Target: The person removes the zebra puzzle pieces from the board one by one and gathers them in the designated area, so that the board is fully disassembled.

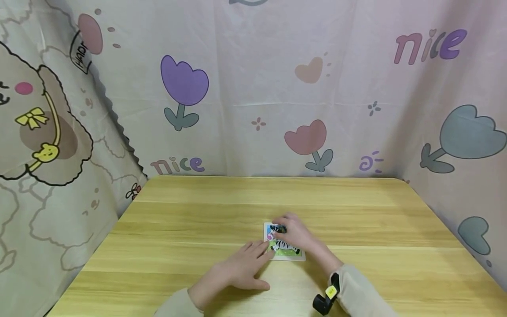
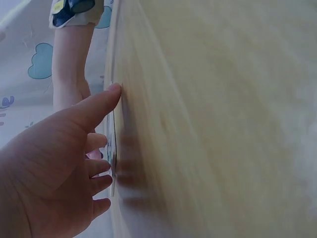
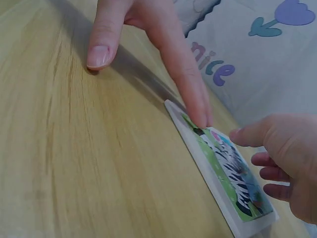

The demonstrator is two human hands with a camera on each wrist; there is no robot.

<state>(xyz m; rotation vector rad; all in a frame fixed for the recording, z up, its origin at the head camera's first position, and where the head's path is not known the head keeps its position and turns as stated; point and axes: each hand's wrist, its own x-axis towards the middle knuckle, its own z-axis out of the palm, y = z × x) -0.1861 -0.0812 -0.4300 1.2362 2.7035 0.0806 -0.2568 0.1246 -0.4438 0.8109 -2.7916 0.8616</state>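
A small white-bordered picture puzzle (image 1: 287, 253) of a zebra on green grass lies flat on the wooden table. My left hand (image 1: 246, 265) spreads beside it, with fingertips at its left edge and the thumb out to the side on the tabletop. In the left wrist view the left thumb (image 2: 96, 106) points toward the table. Over the upper part of the picture is my right hand (image 1: 295, 231), thumb and bent fingers apart around the zebra's head. The right wrist view shows the right thumb (image 3: 250, 135) close over the far edge, with nothing seen between it and the fingers.
The wooden table (image 1: 190, 211) extends around the puzzle on all sides. Printed cloth (image 1: 245, 88) with flowers and hearts hangs behind it and at both sides. A black wrist camera (image 1: 326, 297) is strapped on the right wrist.
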